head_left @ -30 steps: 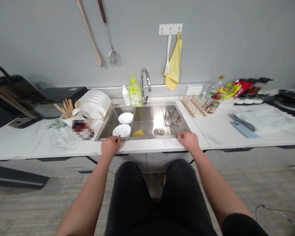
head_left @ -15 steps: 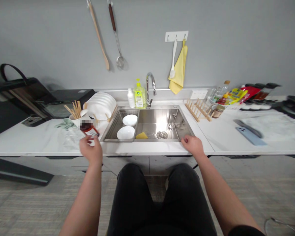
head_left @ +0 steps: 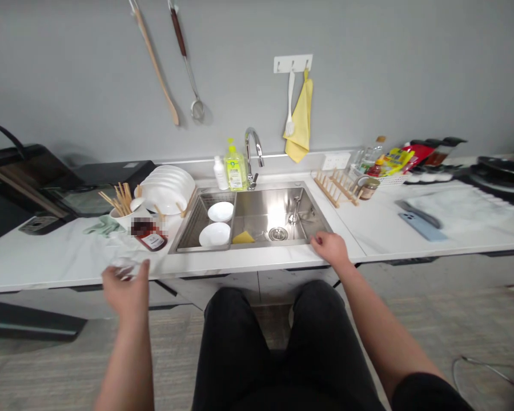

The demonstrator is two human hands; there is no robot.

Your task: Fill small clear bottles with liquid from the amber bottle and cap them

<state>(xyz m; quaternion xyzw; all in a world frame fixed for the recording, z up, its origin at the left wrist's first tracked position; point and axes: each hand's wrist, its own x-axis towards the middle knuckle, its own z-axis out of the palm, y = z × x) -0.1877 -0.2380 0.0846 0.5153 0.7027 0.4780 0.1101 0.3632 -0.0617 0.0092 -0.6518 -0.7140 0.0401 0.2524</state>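
My left hand [head_left: 126,288] is over the counter's front edge at the left, thumb and fingers apart around the near side of some clear, crumpled-looking plastic [head_left: 120,262]. Whether it touches the plastic is hard to tell. Just beyond, a dark red bottle [head_left: 155,240] with a white label is on the counter, its top blurred out. My right hand [head_left: 330,248] rests curled on the sink's [head_left: 278,245] front right rim, with nothing visible in it. Two white bowls [head_left: 215,234] sit in the basket at the sink's left, beside a yellow sponge [head_left: 243,237].
Behind the bottle stand a white container [head_left: 124,220] of chopsticks, a green cloth [head_left: 105,225] and racked white plates [head_left: 167,191]. Soap bottles [head_left: 235,168] and the faucet [head_left: 252,154] line the back. At right are a wooden rack [head_left: 334,188], jar [head_left: 368,188] and blue phone [head_left: 422,226].
My left hand has let go of the red bottle, which now rests on the counter, and moved left and nearer me. My right hand stays at the sink rim. The view has shifted slightly.
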